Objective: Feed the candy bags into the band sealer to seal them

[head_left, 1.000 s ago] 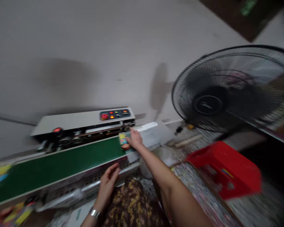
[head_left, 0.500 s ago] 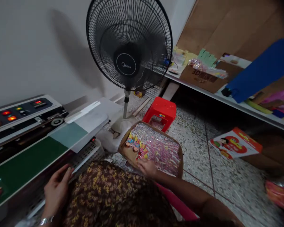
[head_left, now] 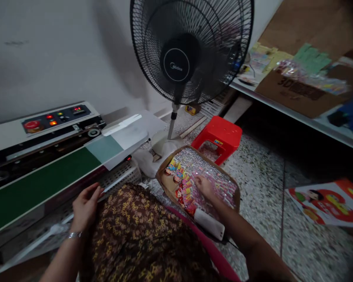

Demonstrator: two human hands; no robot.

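Note:
A shallow cardboard box point(head_left: 167, 190) holds rows of clear plastic packets point(head_left: 220, 182) with pink and silvery contents, and several show small cartoon figures. My right hand point(head_left: 204, 186) reaches in over the middle rows, its fingers curled and pinched on a plastic packet; the fingertips are partly hidden. Beside the green conveyor belt point(head_left: 59, 172), my left hand point(head_left: 86, 203) hovers near a white rail with loosely bent fingers and nothing visible in them. A white oblong object point(head_left: 208, 224) lies at the box's near edge, below my right forearm.
A black standing fan point(head_left: 176, 64) rises behind the box. Next to it is a red plastic stool point(head_left: 220, 133). The conveyor's control panel point(head_left: 55, 117) has lit buttons at left. A printed carton point(head_left: 329, 203) lies on the floor at right, below a shelf with a brown carton point(head_left: 294, 94).
My right hand has moved from the box's near edge to the middle of the packets, uncovering the white oblong object. My left hand's fingers have curled slightly. The view has shifted left.

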